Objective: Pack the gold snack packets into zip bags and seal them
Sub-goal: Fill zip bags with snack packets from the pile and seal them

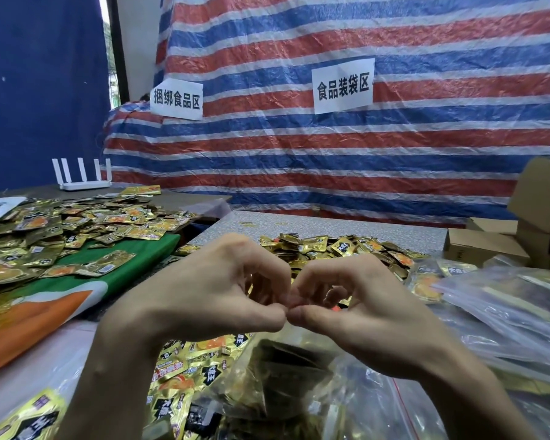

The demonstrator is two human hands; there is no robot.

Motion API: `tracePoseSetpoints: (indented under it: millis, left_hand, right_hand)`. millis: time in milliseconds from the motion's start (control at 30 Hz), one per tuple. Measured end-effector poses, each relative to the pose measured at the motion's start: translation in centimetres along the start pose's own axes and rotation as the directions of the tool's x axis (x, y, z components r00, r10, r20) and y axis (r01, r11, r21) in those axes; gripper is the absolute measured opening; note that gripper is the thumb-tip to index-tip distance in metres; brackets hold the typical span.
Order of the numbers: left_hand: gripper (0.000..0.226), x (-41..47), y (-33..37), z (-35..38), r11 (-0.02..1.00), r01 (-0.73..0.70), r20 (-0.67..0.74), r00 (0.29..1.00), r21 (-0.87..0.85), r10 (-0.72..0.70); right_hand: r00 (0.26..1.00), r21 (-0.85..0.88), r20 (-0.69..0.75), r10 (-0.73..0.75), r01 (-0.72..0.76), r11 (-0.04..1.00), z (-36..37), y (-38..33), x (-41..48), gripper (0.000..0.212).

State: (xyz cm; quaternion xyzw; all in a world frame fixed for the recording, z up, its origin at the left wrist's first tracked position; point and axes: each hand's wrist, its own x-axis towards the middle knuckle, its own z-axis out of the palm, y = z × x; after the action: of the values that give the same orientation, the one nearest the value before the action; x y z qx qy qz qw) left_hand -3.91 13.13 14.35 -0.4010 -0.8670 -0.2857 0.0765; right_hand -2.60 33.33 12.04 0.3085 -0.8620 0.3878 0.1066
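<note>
Closest to me a zip bag [302, 389] stuffed with gold snack packets [185, 373] sits under my wrists. My left hand [210, 293] and right hand [362, 312] meet thumb to thumb above it, each pinching what I take to be the bag's mouth, though my fingers hide the strip itself. I judge this to be the sealing step, and next the pinch should run outward along the mouth, pressed firmly so no gap is left. Beyond lie the loose pile [331, 249] on the table, filled bags [505, 300] to my right, and the striped tarp [331, 147] behind.
</note>
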Motion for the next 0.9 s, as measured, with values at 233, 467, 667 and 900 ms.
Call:
tracePoseSetpoints:
  millis: [233,467,667,900]
  left_hand:
    - [0.020,-0.1,-0.8,-0.1,0.995,0.049,0.078,0.996,-0.091,-0.042]
    - [0.013,-0.6,-2.2,-1.3,0.985,-0.151,-0.064,0.987,-0.084,0.145]
    - [0.020,-2.6,-4.9,-3.2,0.990,-0.126,-0.265,0.959,-0.065,0.105]
    - [0.014,-3.5,-6.2,-3.6,0.986,-0.076,-0.362,0.932,-0.151,0.016]
  right_hand:
    - [0.999,-0.061,-0.027,0.025,-0.026,0.998,0.5,-0.1,0.0,0.015]
    - [0.999,0.029,-0.035,-0.001,0.002,1.000,0.1,-0.7,0.2,0.006]
    - [0.994,0.114,-0.034,0.108,-0.104,0.988,-1.3,-0.4,-0.3,0.013]
    - [0.982,0.117,-0.039,0.185,-0.179,0.977,-2.0,-0.3,-0.4,0.025]
